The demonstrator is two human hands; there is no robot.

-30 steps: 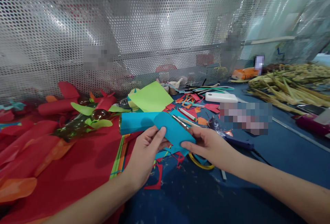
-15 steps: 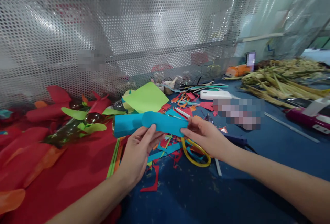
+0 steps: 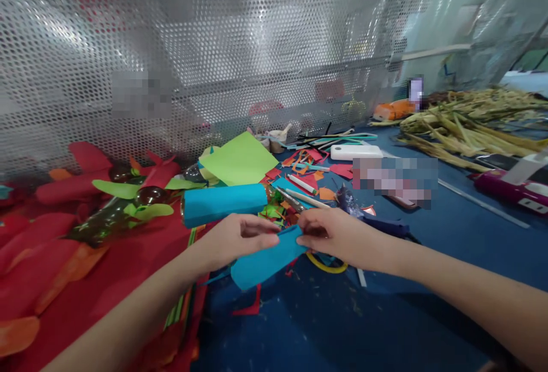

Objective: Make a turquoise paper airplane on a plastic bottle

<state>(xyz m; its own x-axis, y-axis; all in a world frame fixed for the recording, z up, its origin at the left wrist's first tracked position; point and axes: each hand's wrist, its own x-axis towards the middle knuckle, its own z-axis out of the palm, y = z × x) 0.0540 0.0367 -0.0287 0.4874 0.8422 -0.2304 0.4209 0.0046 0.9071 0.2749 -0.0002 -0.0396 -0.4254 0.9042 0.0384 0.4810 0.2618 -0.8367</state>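
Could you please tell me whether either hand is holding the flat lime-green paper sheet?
No, the left hand and right hand hold the blue paper piece, while the lime-green paper sheet lies beyond them.

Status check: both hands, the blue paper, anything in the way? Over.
Right grip pinching blue paper by one end; left grip touching it, pinch unclear. Upper edge curled or folded. Scissors close beyond right grip; blue-wrapped cylinder and scraps behind.

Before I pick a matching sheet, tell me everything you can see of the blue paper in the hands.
The blue paper is a plain, long piece, apparently stiff paper or thin card, rounded at its lower-left end. It slants up rightward over the table. The right hand pinches its upper-right end, near which the edge seems to curl; the left hand has its thumb at the upper edge.
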